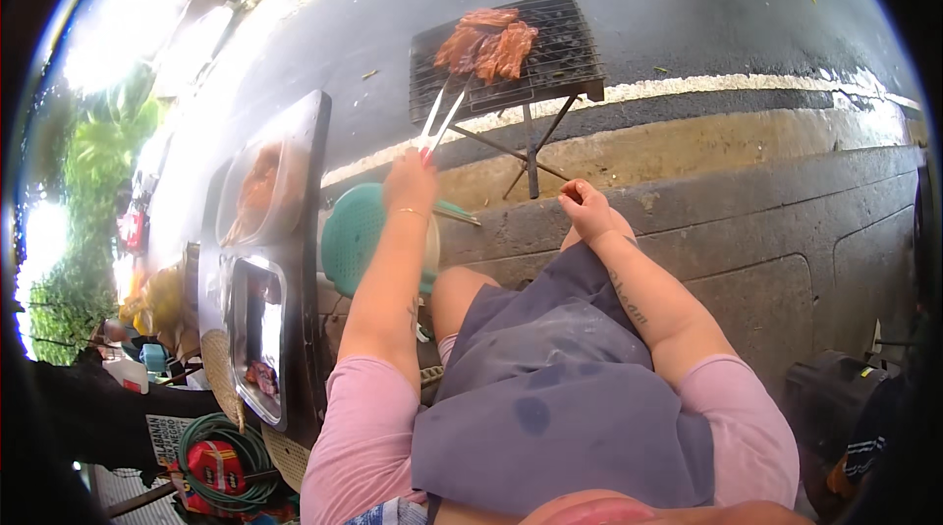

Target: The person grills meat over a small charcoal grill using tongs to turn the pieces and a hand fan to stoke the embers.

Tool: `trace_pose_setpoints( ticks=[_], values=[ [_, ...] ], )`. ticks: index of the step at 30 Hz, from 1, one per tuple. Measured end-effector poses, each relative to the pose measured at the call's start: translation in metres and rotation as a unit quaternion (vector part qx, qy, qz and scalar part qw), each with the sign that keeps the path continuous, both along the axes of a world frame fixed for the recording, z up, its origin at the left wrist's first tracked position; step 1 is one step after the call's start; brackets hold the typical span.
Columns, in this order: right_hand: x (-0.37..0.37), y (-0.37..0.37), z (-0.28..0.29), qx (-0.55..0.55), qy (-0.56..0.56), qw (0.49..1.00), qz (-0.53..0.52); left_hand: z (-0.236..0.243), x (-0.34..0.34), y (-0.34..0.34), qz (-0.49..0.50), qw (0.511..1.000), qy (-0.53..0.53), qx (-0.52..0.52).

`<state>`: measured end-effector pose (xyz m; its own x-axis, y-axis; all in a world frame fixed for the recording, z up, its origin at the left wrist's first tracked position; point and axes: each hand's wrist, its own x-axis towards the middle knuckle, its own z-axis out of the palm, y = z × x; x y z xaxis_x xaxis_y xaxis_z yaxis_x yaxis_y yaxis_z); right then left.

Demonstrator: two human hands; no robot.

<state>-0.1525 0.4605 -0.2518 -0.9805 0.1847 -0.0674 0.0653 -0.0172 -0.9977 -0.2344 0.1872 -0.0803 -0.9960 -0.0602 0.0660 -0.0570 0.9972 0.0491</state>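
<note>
My left hand (410, 178) grips a pair of metal tongs (441, 117) that reach up to the near left part of a small black charcoal grill (555, 73). Reddish slabs of meat (488, 42) lie on the grill's wire rack, and the tong tips sit just below them. My right hand (583, 206) rests loosely curled on my right knee, holding nothing. A grey apron (550, 378) covers my lap.
The grill stands on thin folding legs (530, 157) at a curb beside a wet road. On my left a dark table (309, 230) carries a clear tub of raw meat (257, 193) and a metal tray (257, 333). A green stool (356, 235) stands beneath my left arm. A green hose (221, 466) lies lower left.
</note>
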Motion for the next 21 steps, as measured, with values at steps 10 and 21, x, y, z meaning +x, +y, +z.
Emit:
trace_pose_setpoints(
  ticks=[10, 21],
  values=[
    [-0.002, 0.010, -0.001, -0.023, 0.017, 1.000, -0.002, -0.017, -0.048, 0.027, 0.007, 0.997, 0.005, -0.078],
    [-0.002, 0.013, -0.002, -0.007, 0.005, 1.000, 0.000, -0.021, -0.055, 0.018, 0.005, 0.996, 0.046, -0.080]
  ],
)
